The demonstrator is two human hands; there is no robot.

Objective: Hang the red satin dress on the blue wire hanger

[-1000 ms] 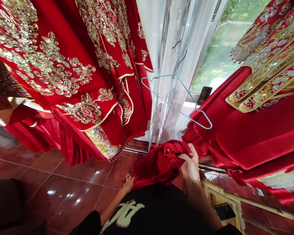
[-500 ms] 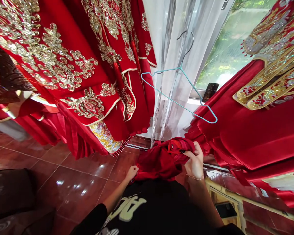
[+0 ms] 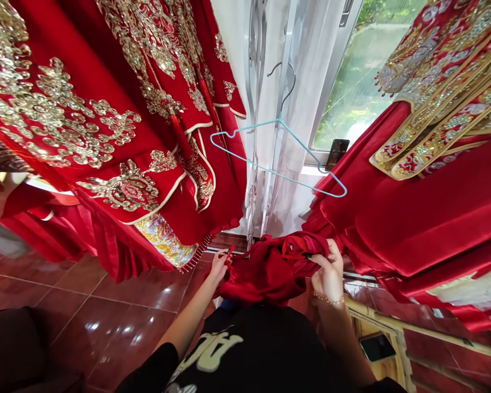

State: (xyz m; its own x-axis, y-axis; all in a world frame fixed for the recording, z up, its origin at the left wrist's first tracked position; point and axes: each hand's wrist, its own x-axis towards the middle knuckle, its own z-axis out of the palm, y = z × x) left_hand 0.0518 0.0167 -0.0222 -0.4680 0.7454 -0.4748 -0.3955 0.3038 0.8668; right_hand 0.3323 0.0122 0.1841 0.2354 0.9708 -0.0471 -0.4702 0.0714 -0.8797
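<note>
A bunched dark red garment [image 3: 262,270] lies against my front, between both hands. My right hand [image 3: 328,273], with a bracelet on its wrist, grips the gathered edge of this cloth at its right end, where brighter red folds show. At the garment's left side, my left hand [image 3: 219,266] pinches a thin red strap [image 3: 231,251] that sticks up between the fingertips. Beyond the hands hangs a light blue hanger [image 3: 265,170] with a metal hook and nothing on it.
Red dresses with gold sequin embroidery [image 3: 126,188] hang on the left. Another red dress [image 3: 417,218] with gold trim hangs on the right. A phone [image 3: 337,154] stands by the window; another phone [image 3: 377,347] lies on a wooden stand [image 3: 396,327]. Tiled floor [image 3: 118,322] shows below left.
My left hand has lifted up and forward, and a red strap now shows between its fingers. My right hand keeps its hold. The view has turned slightly to the right.
</note>
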